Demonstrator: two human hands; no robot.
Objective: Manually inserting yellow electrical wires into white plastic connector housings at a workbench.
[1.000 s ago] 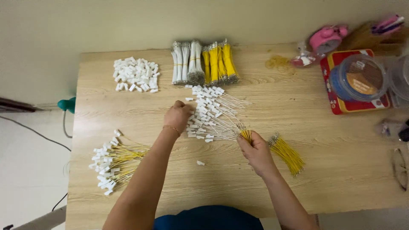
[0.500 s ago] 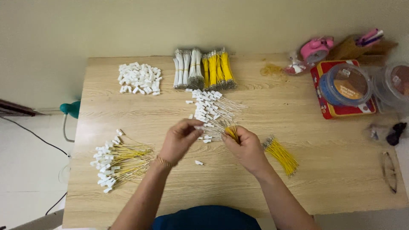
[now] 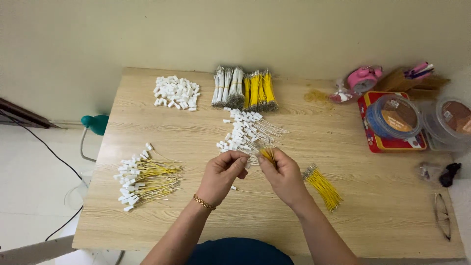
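Observation:
My left hand [image 3: 223, 175] and my right hand [image 3: 282, 175] meet above the middle of the wooden table [image 3: 343, 211]. The left pinches a small white connector with a thin white wire. The right grips a short yellow wire [image 3: 267, 155], its tip close to the connector. Just beyond my hands lies a pile of white connectors with white wires [image 3: 244, 135]. A loose bunch of yellow wires [image 3: 323, 187] lies to the right of my right hand. At the left sits a pile of yellow wires with white connectors [image 3: 142, 176].
Loose white connectors [image 3: 176, 92] and bundles of white and yellow wires [image 3: 243, 88] lie along the far edge. At the right stand a red tin [image 3: 373, 142] bearing a round lidded tub, another tub [image 3: 454, 120], a pink clock [image 3: 364, 78] and glasses [image 3: 442, 216].
My left hand came back from the white connector pile with a connector. Both hands drew together in front of me, and the view shifted slightly.

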